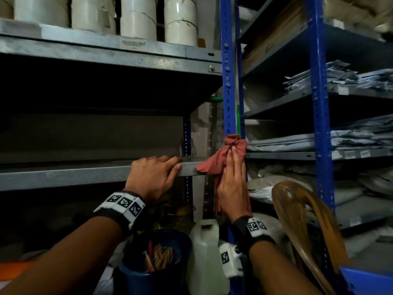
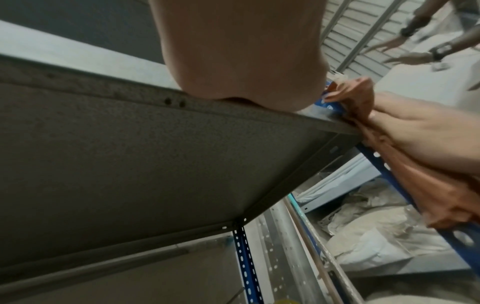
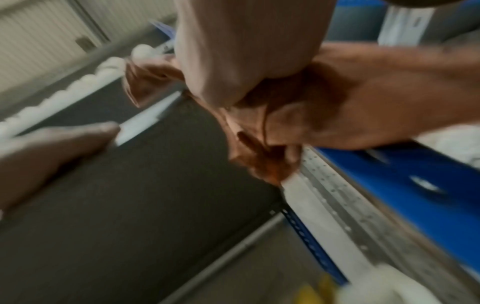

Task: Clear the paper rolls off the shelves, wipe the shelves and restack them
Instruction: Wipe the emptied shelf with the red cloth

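Nearest the lens in the head view, two bare forearms with tagged black wristbands rise from the bottom edge. The left hand (image 1: 154,177) rests at mid-frame on the front lip of the grey metal shelf (image 1: 63,175), fingers lying over its edge and thumb against its face. Just right of it, the right hand (image 1: 232,184) presses a crumpled red cloth (image 1: 212,162) against the shelf's right end and the blue perforated upright (image 1: 228,86); whether the fingers curl round the cloth cannot be told. White paper rolls (image 1: 138,17) stand upright on the higher shelf along the top left of the frame.
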